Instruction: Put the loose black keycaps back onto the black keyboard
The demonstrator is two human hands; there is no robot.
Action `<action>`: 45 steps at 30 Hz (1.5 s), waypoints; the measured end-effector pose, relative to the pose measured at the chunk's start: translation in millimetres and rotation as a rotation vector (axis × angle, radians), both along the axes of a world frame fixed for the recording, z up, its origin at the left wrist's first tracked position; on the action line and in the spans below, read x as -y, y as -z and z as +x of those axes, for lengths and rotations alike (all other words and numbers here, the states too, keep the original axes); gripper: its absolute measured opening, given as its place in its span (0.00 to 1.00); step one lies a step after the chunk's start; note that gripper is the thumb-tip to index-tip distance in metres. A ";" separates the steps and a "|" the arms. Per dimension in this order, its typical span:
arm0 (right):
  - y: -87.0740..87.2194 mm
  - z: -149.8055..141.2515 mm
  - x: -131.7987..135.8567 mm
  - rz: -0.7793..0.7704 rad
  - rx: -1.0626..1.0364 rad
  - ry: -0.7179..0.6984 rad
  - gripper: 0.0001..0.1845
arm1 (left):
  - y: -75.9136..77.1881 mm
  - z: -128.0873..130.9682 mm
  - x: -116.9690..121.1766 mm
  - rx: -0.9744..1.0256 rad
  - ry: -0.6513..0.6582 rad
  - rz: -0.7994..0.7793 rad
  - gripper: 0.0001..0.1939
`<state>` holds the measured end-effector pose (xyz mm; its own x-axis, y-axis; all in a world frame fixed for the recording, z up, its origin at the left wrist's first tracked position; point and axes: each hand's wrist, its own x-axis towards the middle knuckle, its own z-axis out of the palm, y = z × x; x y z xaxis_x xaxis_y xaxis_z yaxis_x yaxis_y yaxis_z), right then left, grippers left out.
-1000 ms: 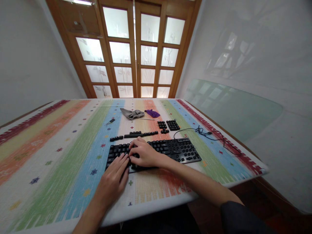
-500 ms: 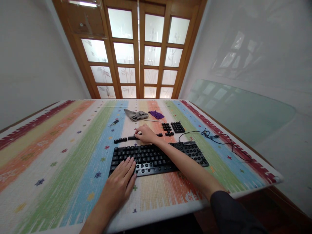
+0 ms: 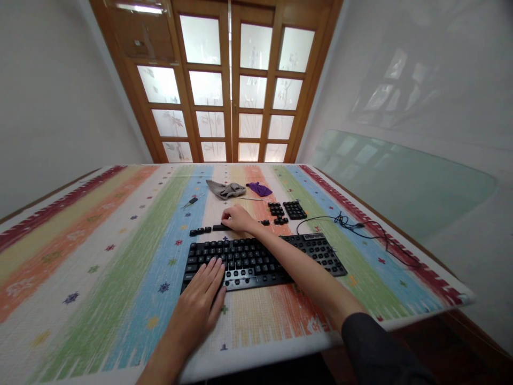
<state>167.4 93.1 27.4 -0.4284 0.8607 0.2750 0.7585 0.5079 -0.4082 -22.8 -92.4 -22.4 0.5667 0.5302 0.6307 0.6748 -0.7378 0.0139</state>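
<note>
Looks like hard black plastic on the keyboard (image 3: 251, 260), smooth, with a low sheen along the side toward the counter's near edge. Looks like the same plastic on the loose keycaps (image 3: 295, 210). Appears thin and smooth, plastic-coated, on the cable (image 3: 358, 225) by the counter's right edge. Seems woven, matt and slightly rough on the striped cover of the counter (image 3: 132, 267). Toward the far edge, looks like soft, creased, matt cloth on the grey rag (image 3: 228, 190) and purple rag (image 3: 259, 189). Beyond, shows varnished wood on the doors (image 3: 226, 128), with frosted glass set in.
</note>
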 end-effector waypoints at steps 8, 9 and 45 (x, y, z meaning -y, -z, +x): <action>-14.3 6.0 20.5 0.051 -0.098 -0.043 0.03 | -2.8 -1.8 -1.8 -0.022 0.009 -0.011 0.24; -14.9 8.1 26.5 0.056 -0.109 -0.052 0.02 | -3.3 -2.2 -1.8 -0.025 0.011 -0.018 0.25; 21.7 22.5 153.0 0.498 -0.088 -0.374 0.10 | -18.8 2.0 -18.7 0.162 0.062 -0.165 0.11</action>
